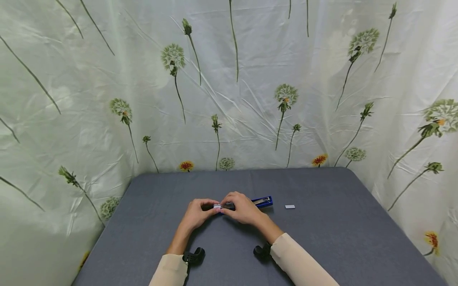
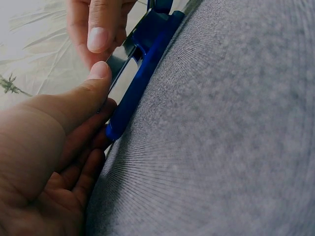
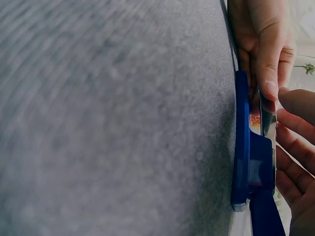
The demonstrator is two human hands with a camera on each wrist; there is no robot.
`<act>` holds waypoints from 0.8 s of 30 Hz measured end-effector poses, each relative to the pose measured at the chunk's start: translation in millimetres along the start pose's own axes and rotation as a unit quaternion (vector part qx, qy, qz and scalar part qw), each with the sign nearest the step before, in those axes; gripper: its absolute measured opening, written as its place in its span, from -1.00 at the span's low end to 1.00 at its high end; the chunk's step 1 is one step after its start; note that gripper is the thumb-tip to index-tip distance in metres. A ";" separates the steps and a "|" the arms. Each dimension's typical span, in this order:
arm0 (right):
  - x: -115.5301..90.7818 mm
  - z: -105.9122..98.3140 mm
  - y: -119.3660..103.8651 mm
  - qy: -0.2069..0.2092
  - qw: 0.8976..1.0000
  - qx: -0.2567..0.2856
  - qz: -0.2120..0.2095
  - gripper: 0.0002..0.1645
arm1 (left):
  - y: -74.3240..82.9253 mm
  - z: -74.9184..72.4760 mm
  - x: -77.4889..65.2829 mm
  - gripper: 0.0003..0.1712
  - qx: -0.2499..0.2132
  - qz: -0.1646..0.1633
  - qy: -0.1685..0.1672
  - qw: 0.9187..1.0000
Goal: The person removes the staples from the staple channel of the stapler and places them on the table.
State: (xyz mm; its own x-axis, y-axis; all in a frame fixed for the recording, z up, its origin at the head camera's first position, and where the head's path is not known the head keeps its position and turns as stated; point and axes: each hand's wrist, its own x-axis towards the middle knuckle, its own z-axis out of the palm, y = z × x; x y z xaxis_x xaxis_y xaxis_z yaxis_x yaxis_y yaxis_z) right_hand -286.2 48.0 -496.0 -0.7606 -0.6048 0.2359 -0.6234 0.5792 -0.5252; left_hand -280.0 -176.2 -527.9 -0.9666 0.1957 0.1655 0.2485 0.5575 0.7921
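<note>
A blue stapler (image 1: 265,202) lies on the grey cloth with its top cover swung back to the right, baring the metal magazine (image 3: 267,115). My left hand (image 1: 196,214) pinches the stapler's front end. Its thumb rests on the magazine tip, and its fingers reach the tip of the blue base (image 2: 129,101). From the other side my right hand (image 1: 244,208) curls over the magazine, thumb and fingertips right beside the left thumb. Those fingers partly hide the magazine's inside. To the right of the stapler lies a small pale strip (image 1: 290,207), apart from both hands.
The grey cloth-covered table (image 1: 332,238) carries all of this. Behind it and at both sides hangs a pale curtain (image 1: 250,99) printed with dandelions. A black wrist strap (image 1: 194,256) sits at the left cuff, and another strap (image 1: 262,252) at the right.
</note>
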 end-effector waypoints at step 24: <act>-4.8 3.8 -0.3 -0.010 0.998 -0.054 0.021 -0.77 | -1.4 1.9 -0.7 -0.82 -0.009 -0.011 0.002 1.000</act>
State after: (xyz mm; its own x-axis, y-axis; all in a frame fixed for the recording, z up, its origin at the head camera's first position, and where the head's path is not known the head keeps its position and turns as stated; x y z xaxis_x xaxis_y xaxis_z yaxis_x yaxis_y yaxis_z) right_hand -281.7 48.7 -500.1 -0.7832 -0.5893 0.1982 -0.6080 0.6593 -0.4423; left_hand -279.6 -175.6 -530.2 -0.9722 0.1803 0.1495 0.2254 0.5468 0.8064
